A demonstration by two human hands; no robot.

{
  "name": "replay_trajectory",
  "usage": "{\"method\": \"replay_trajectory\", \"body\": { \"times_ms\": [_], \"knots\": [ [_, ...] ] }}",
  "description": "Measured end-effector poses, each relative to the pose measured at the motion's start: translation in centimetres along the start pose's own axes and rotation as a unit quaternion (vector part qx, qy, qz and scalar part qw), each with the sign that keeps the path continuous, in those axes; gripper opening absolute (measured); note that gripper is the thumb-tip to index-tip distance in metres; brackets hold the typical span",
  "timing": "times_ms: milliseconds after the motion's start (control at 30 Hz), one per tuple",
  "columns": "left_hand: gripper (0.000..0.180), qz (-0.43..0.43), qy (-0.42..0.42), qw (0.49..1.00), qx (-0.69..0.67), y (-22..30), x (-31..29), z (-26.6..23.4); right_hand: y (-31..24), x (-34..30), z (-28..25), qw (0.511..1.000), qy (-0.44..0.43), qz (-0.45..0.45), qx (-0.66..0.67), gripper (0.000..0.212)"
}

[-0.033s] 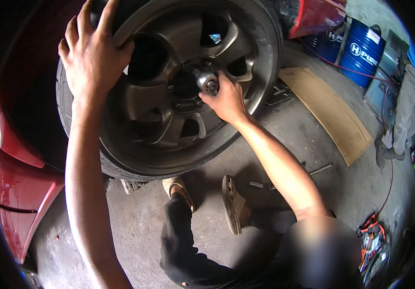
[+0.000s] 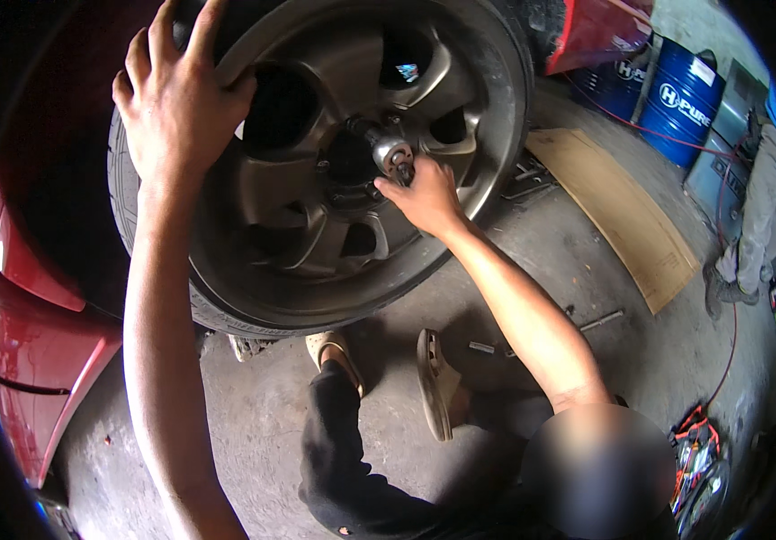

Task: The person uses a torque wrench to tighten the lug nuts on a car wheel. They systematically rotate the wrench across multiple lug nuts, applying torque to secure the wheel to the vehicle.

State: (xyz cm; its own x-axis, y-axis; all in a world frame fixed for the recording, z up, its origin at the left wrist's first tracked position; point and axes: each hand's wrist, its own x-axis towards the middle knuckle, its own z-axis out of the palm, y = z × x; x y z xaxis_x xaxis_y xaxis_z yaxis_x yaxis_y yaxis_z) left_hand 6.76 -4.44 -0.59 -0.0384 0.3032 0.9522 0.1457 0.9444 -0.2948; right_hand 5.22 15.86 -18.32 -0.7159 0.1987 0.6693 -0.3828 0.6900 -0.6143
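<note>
Near the centre of the wheel, we grip the ratchet tool in the curled right hand, the nearer one; its shaft extends up-left from that hand toward the hub. We rest the left hand, spread wide, on the tyre.

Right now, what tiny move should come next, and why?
Maybe give the silver-headed tool a small turn with the right hand: that hand grips it, its dark shaft points toward the wheel, and the left hand rests on the wheel.
</note>
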Motion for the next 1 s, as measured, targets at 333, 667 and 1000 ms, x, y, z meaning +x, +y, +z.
{"method": "replay_trajectory", "body": {
  "times_ms": [333,667,1000],
  "knots": [
    [0.077,0.026,0.025,0.999,-0.015,-0.4,0.2,1.2,1.4,6.0,-4.6,0.927,-0.137,-0.123,-0.328,0.023],
    [0.075,0.055,0.047,0.997,-0.033,-1.9,-0.1,3.1,0.6,3.3,-0.5,0.975,-0.123,0.106,-0.155,0.018],
    [0.076,0.049,0.037,0.997,-0.04,-2.0,-0.2,2.7,-2.6,-0.2,5.9,0.754,-0.227,0.298,0.54,0.011]
  ]
}}
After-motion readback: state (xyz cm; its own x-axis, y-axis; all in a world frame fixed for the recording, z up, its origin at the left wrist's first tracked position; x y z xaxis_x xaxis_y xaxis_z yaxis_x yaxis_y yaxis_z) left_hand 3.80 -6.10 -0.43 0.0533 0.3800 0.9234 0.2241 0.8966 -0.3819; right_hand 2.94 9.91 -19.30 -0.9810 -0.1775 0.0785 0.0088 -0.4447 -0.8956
